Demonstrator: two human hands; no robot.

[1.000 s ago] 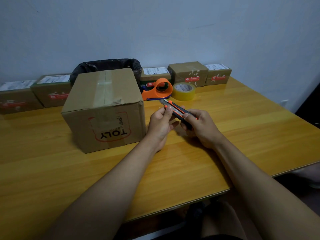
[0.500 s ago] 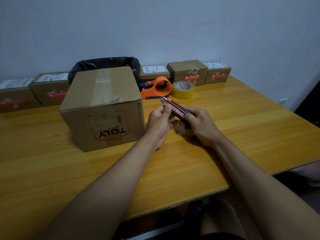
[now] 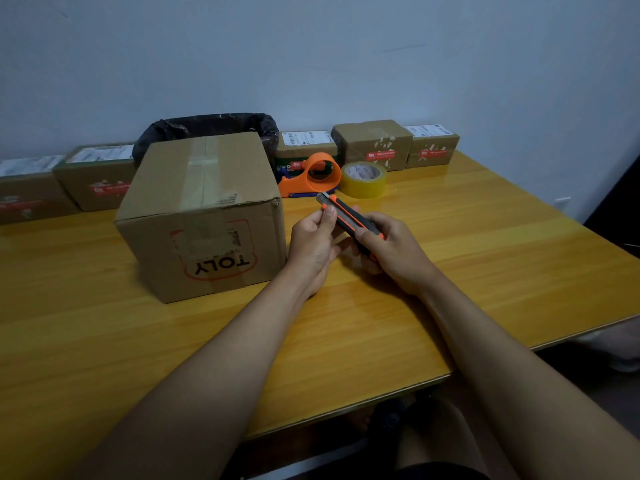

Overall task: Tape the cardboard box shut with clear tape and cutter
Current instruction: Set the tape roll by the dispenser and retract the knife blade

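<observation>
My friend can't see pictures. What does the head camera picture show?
Two bare hands hold an orange and black box cutter above a wooden table: the left hand pinches its front end, the right hand has its grip round the handle. A taped cardboard box stands to the left, a tape roll behind.
</observation>
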